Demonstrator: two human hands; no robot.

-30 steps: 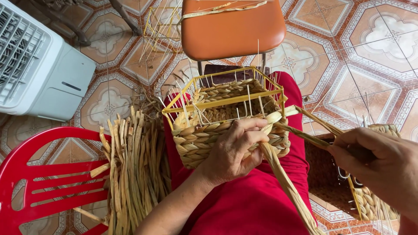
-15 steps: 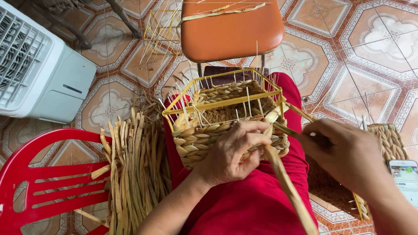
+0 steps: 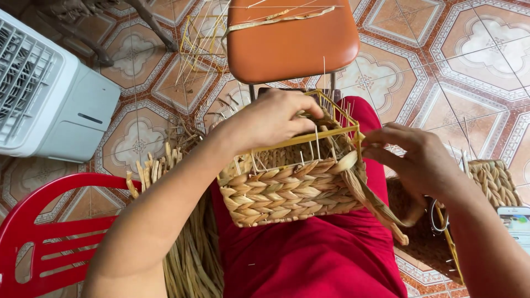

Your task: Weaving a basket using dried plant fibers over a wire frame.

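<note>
One woven basket (image 3: 292,190) lies on the lap, long axis left-right; left hand (image 3: 273,118) clasps its rim, right hand (image 3: 419,160) pinches one straw strand (image 3: 375,201).

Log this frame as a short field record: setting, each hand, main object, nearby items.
Setting: patterned tile floor, seen from above the person's lap
Main object: half-woven basket on a yellow wire frame, resting on the lap
Left hand: reaches over the basket's far rim, fingers inside
Right hand: at the right corner, gripping a flat straw strand
Nearby: orange chair, red plastic chair, white fan unit, straw bundle
</note>
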